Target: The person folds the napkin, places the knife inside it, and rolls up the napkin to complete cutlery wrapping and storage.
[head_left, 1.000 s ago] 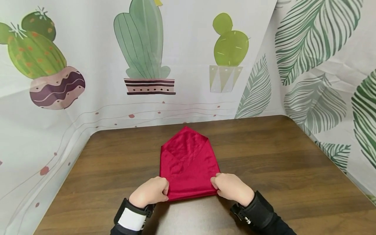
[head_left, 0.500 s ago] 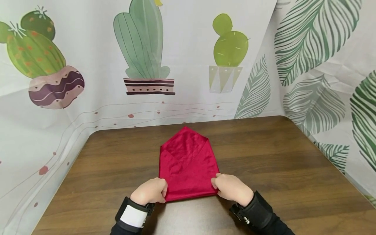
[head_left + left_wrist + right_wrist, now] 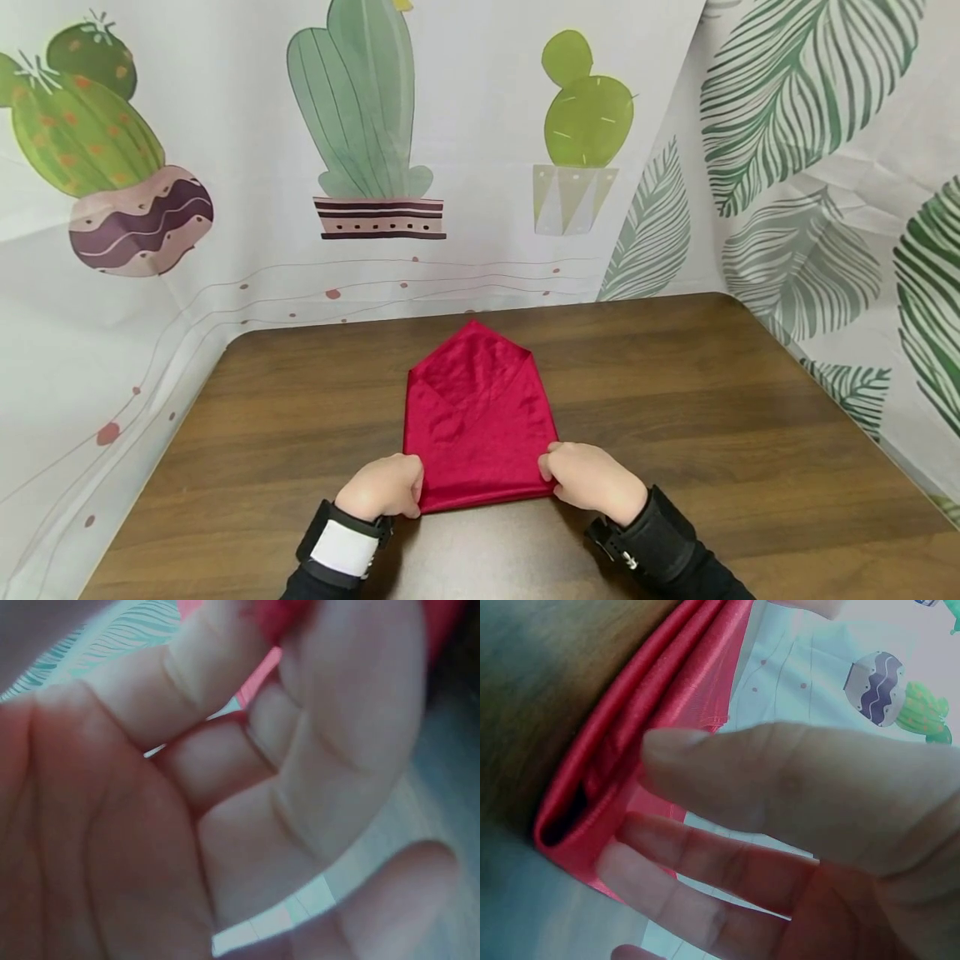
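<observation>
right wrist view shows the red cloth (image 3: 652, 712) layered at its fold; both hands pinch its near corners, left hand (image 3: 382, 487), right hand (image 3: 588, 477), barely shifted since.

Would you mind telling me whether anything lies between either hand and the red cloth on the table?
Nothing visible does. The left hand and right hand each grip a near corner of the red cloth, which lies on the table.

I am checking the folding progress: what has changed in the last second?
Almost nothing. The left hand and right hand keep pinching the near corners of the folded red cloth, which stays flat on the wooden table, its point away from the person.
</observation>
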A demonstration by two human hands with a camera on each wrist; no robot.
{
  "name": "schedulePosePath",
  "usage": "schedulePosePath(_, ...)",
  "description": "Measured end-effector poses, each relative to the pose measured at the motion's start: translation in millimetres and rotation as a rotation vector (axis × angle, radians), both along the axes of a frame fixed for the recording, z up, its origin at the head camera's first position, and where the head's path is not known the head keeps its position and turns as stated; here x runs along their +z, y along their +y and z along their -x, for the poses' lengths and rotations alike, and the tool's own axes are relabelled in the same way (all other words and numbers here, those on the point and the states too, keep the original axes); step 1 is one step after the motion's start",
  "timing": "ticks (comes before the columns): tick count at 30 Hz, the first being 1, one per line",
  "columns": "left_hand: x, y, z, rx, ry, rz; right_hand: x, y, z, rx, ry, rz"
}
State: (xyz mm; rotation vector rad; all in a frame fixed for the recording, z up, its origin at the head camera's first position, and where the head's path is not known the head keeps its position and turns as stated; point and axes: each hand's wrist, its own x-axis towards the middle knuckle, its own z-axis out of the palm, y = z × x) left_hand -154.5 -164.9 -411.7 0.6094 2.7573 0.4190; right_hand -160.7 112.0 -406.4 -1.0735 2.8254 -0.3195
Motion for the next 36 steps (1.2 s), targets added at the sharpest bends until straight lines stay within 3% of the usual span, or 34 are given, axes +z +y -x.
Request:
schedulePosePath(10, -1.9, 1, -1.3, 0.054, 0.025, 0.055, 2.1, -3, -0.2, 0.060, -0.080, -0.039)
schedulePosePath(21, 4.4, 3, -5.8, 0.036, 0.033, 0.111, 4.1, -2, -1.9, 0.163, -0.078, -0.069)
schedulePosePath(24, 10.1, 7, -8.8, -0.029, 0.072, 0.089, 5.8, -2, -3.0, 0.158, -0.089, -0.068)
schedulePosePath(30, 9.1, 29, -12.5, -0.271, 0.221, 0.063, 5.7, -2, -3.3, 0.143, -0.082, -0.078)
schedulePosePath(33, 5.8, 41, -16.8, -0.335, 0.195, 0.085, 4.7, -3, -2.6, 0.141, -0.074, -0.082)
schedulePosePath(36, 4.1, 48, -20.9, -0.343, 0.140, 0.107, 4.2, -4, -2.3, 0.139, -0.078, -0.078)
